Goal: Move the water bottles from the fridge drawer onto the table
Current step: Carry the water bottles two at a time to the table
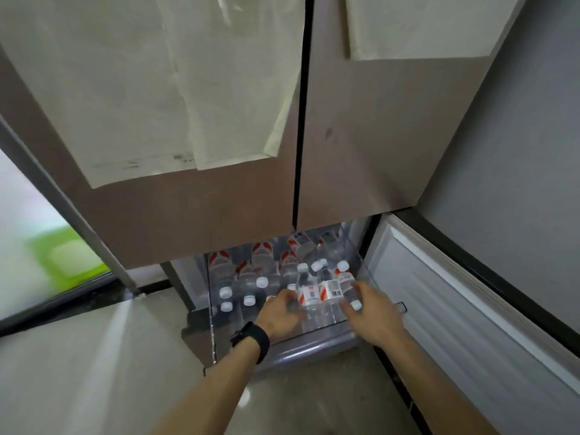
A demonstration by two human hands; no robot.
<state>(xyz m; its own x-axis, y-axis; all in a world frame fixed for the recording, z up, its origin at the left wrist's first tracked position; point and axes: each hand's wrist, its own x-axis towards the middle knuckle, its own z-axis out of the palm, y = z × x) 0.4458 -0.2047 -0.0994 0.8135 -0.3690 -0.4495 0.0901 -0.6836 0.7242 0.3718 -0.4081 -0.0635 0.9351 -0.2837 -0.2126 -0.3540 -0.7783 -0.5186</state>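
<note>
The clear fridge drawer is pulled out below the upper doors and is packed with several water bottles that have white caps and red-and-white labels. Three upright bottles stand close together at the front right of the drawer, pressed between my two hands. My left hand, with a black watch on its wrist, grips them from the left. My right hand wraps around the rightmost one from the right. The table is out of view.
The two upper fridge doors are closed, with pale paper sheets hanging on them. The lower right fridge door stands swung out beside my right arm. A grey wall is on the right, and the tiled floor lies to the left.
</note>
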